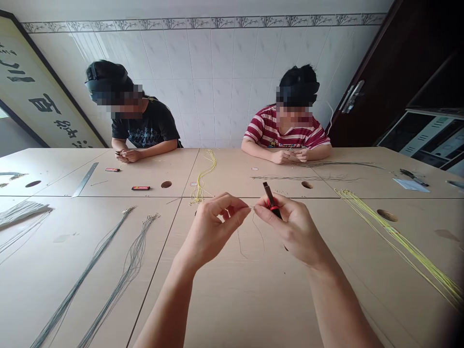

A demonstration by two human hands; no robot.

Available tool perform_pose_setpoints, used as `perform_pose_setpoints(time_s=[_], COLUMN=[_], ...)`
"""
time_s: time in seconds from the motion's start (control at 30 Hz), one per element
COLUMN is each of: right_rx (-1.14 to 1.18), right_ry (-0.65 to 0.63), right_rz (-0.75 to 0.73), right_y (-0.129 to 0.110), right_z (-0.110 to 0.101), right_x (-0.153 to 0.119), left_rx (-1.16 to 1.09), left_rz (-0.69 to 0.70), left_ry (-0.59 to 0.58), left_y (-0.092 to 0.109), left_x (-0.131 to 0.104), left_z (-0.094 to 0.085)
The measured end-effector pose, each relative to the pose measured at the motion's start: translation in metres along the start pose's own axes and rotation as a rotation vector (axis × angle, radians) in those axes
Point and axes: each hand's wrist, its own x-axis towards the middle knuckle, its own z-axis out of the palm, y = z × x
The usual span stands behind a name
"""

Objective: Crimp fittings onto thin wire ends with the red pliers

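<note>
Over the middle of the table, my left hand (pixel 219 224) is closed, thumb and fingertips pinching a thin dark cord (pixel 239 244). Close beside it, my right hand (pixel 290 224) also pinches the cord between thumb and forefinger. A black and red lighter (pixel 270 198) is tucked in that same right hand, its dark end pointing up and away from me. Loose lengths of the cord hang below both hands in a loop. The exact spot where the fingertips meet the cord is too small to make out.
Grey cord bundles (pixel 121 270) lie at left, yellow cords (pixel 395 234) at right and more yellow cords (pixel 206 176) ahead. Two lighters (pixel 140 188) and a steel ruler (pixel 85 180) lie at far left. Two people (pixel 145 121) work across the table (pixel 232 309).
</note>
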Motion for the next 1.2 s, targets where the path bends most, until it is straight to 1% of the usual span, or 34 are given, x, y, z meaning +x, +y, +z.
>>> perform_pose_setpoints(time_s=[0.13, 0.2, 0.27, 0.37, 0.5, 0.6, 0.67, 0.73, 0.83, 0.9, 1.03, 1.2], right_rx=[-0.001, -0.012, -0.019, -0.014, -0.017, -0.044, -0.036, 0.003, 0.045, 0.031, -0.001, -0.029], right_ry=[0.044, 0.035, 0.009, -0.018, -0.027, -0.006, -0.011, -0.06, -0.146, -0.168, -0.167, -0.189], right_rz=[-0.017, -0.016, -0.01, 0.001, -0.005, -0.039, -0.104, -0.186, -0.255, -0.267, -0.307, -0.362], right_y=[0.002, 0.002, 0.001, -0.001, -0.001, 0.0, 0.001, 0.002, 0.001, -0.001, -0.001, 0.002], right_z=[0.0, 0.0, 0.001, 0.002, 0.0, -0.003, -0.005, -0.005, -0.004, -0.004, -0.004, -0.004], right_x=[0.001, 0.001, 0.001, 0.0, -0.001, 0.0, 0.002, 0.003, 0.003, 0.002, 0.001, 0.002], left_rx=[-0.013, -0.032, -0.041, -0.036, -0.076, -0.223, -0.345, -0.448, -0.575, -0.629, -0.686, -0.741], left_rz=[-0.079, -0.065, -0.04, -0.038, -0.073, -0.117, -0.152, -0.175, -0.204, -0.233, -0.292, -0.334], left_ry=[0.059, 0.08, 0.065, 0.02, -0.035, -0.107, -0.195, -0.286, -0.366, -0.396, -0.444, -0.443], left_y=[0.003, 0.002, 0.0, -0.002, -0.002, -0.003, -0.006, -0.009, -0.015, -0.017, -0.017, -0.017], left_x=[-0.001, 0.0, 0.0, 0.001, 0.002, 0.004, 0.005, 0.007, 0.01, 0.01, 0.01, 0.01], left_z=[0.006, 0.007, 0.007, 0.005, 0.001, -0.003, -0.006, -0.006, -0.006, -0.006, -0.007, -0.007])
